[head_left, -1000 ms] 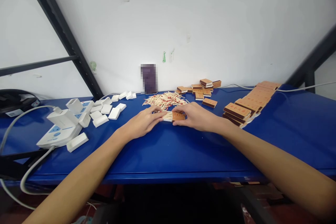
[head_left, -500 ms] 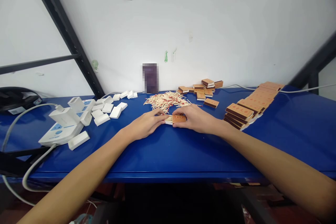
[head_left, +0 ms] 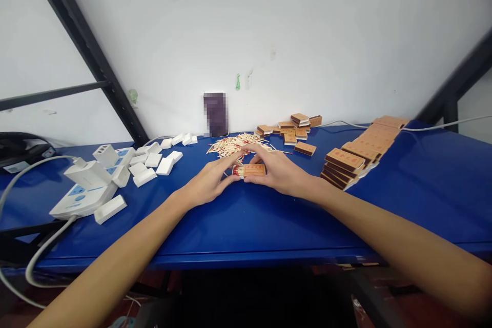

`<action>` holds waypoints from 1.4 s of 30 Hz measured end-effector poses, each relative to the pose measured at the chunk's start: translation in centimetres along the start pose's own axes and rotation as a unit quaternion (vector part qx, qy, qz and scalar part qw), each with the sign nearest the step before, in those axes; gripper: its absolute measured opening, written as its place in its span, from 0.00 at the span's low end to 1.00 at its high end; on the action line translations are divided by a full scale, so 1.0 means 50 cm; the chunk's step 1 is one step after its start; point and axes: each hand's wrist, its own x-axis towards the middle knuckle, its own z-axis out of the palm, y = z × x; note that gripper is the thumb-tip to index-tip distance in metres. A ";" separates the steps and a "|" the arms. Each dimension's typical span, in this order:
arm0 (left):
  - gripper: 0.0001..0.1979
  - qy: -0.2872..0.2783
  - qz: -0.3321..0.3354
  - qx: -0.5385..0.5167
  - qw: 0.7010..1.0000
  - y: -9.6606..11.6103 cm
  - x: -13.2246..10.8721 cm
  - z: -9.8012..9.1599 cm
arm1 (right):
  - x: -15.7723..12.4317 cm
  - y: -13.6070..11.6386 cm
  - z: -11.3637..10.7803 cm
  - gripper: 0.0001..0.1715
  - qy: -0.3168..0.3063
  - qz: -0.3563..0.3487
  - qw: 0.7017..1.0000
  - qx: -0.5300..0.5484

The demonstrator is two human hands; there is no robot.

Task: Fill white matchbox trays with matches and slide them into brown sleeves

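Between my two hands is a matchbox (head_left: 255, 170), its orange sleeve partly over a white tray of red-tipped matches (head_left: 239, 170). My right hand (head_left: 282, 171) grips the sleeve between thumb and fingers. At the tray's left end, my left hand (head_left: 209, 179) has its thumb and fingers closed around the tray's sides. Just behind the hands lies a loose heap of matches (head_left: 230, 144), red heads mixed in all directions.
White empty trays (head_left: 165, 166) lie scattered at the left beside a power strip (head_left: 82, 200) with plugs. Matchboxes (head_left: 303, 124) are piled at the back; stacked sleeves (head_left: 346, 159) stand right. A dark phone-like rectangle, blurred (head_left: 216, 114), leans on the wall.
The left fingers have moved from over the matches to the tray's left end, so the red match heads now show. The view has shifted slightly.
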 end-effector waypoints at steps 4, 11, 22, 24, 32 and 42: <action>0.29 0.039 -0.032 -0.037 0.998 -0.006 0.002 -0.004 | -0.001 -0.001 0.007 0.41 -0.005 0.012 0.999 0.039; 0.16 0.078 -0.024 0.002 0.997 -0.004 0.007 -0.020 | -0.004 -0.003 0.005 0.35 -0.028 -0.043 0.999 0.018; 0.29 0.052 -0.049 -0.158 0.985 0.006 0.005 -0.009 | -0.012 -0.021 0.013 0.31 -0.043 -0.085 0.994 0.054; 0.29 0.051 -0.048 -0.162 0.984 0.005 0.004 -0.008 | -0.013 -0.024 0.013 0.27 -0.061 -0.109 0.991 0.042; 0.28 -0.008 -0.032 -0.121 0.992 0.015 0.011 -0.020 | -0.012 -0.033 0.004 0.13 -0.108 -0.111 0.988 0.010; 0.20 -0.001 -0.045 0.009 0.999 -0.002 0.007 -0.030 | -0.013 -0.033 0.005 0.13 -0.099 -0.085 0.991 -0.029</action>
